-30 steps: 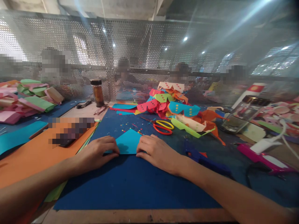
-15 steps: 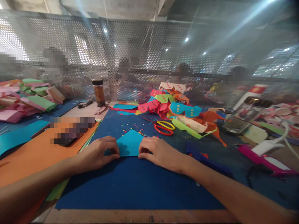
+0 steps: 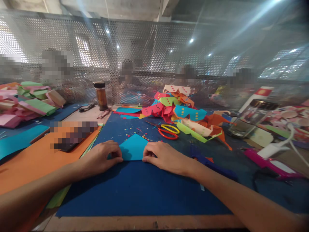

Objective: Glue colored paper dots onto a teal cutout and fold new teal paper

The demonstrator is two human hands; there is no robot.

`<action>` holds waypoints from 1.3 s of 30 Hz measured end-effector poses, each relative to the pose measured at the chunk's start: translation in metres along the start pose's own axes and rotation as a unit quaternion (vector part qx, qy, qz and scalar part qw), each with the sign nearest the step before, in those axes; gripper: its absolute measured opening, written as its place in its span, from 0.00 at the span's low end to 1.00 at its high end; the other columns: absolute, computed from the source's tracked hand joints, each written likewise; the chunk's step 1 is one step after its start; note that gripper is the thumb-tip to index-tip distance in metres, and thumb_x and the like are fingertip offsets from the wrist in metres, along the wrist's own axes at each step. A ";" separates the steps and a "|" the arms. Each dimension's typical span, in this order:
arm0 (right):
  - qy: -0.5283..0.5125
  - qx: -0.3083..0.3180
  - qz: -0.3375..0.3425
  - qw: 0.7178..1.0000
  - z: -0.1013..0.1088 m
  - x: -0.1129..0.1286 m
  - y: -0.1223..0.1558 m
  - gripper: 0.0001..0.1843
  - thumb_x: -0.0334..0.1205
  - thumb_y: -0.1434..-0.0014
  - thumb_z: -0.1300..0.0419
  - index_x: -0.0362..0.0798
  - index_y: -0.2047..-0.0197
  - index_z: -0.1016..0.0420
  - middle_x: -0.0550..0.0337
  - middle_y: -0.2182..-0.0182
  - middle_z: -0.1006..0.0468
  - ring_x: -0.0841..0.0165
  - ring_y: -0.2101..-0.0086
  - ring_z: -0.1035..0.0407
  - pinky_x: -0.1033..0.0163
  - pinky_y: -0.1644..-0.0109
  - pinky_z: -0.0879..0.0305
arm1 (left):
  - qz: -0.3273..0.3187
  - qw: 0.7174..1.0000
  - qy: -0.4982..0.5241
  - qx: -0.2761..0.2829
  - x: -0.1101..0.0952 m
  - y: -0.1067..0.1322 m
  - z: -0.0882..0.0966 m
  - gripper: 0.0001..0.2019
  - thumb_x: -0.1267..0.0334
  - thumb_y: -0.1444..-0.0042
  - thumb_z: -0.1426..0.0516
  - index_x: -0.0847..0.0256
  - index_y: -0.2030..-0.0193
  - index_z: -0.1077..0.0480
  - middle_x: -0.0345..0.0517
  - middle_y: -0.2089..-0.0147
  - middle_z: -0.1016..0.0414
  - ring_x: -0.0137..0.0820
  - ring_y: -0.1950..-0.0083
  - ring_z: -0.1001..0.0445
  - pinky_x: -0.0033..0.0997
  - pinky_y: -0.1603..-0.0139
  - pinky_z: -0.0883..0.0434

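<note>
The left hand (image 3: pixel 102 158) lies on the blue mat (image 3: pixel 145 193) with its fingers curled in narrow, thumb and fingertips closed on the left corner of the cyan paper (image 3: pixel 132 149). The right hand (image 3: pixel 164 156) mirrors it, knuckles bent and fingertips clamped on the paper's right corner. Against the picture from a second ago almost nothing has changed. Both hands stay at the same corners and the paper lies at the same spot on the mat, though the right hand's fingers look a little more tucked under. The paper lies flat between the two hands, near the middle of the mat, folded into a low triangle-topped shape. Its peak points away from the person, toward the scissors (image 3: pixel 169 132) with their yellow and red handles, and its long axis runs left to right along the straight near edge that joins the two hands. Beyond the scissors sits a pile of coloured paper cutouts (image 3: pixel 178 108). An orange sheet (image 3: pixel 31 164) lies just left of the mat and a blue glue gun (image 3: pixel 212 165) just right of the right wrist, with a pink glue gun (image 3: pixel 272 164) farther right. A dark jar (image 3: pixel 101 96) stands at the back by the perforated metal screen (image 3: pixel 145 48), with people blurred behind it.
</note>
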State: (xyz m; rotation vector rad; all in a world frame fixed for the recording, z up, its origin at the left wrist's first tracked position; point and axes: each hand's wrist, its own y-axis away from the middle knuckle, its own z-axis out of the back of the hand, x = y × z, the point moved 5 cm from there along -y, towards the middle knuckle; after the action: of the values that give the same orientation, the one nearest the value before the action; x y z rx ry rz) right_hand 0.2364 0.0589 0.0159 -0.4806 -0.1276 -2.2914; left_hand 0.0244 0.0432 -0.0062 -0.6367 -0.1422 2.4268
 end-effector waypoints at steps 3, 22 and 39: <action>0.003 0.002 -0.014 1.000 0.000 -0.002 0.000 0.09 0.43 0.37 0.36 0.47 0.66 0.22 0.58 0.64 0.19 0.66 0.64 0.28 0.61 0.60 0.38 | 0.002 1.000 0.002 0.001 0.000 -0.001 0.000 0.07 0.61 0.37 0.42 0.57 0.66 0.26 0.41 0.67 0.25 0.32 0.65 0.26 0.32 0.63 0.31; 0.017 0.002 -0.029 0.999 0.001 -0.003 0.000 0.09 0.43 0.36 0.37 0.48 0.66 0.23 0.58 0.64 0.19 0.65 0.64 0.28 0.61 0.61 0.39 | 0.010 0.999 0.034 0.004 0.000 -0.002 0.001 0.07 0.61 0.37 0.43 0.58 0.65 0.26 0.41 0.66 0.24 0.32 0.65 0.26 0.31 0.64 0.30; 0.004 0.020 -0.043 0.999 0.002 -0.007 0.000 0.10 0.45 0.37 0.38 0.48 0.67 0.23 0.58 0.64 0.19 0.65 0.64 0.28 0.62 0.62 0.41 | 0.053 0.998 0.028 0.021 0.005 -0.003 0.001 0.08 0.58 0.39 0.42 0.58 0.65 0.25 0.42 0.66 0.25 0.34 0.64 0.26 0.32 0.62 0.31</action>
State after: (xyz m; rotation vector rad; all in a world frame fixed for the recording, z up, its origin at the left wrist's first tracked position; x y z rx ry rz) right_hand 0.2421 0.0642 0.0153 -0.4522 -0.1932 -2.3698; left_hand 0.0227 0.0487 -0.0063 -0.7086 -0.0350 2.5034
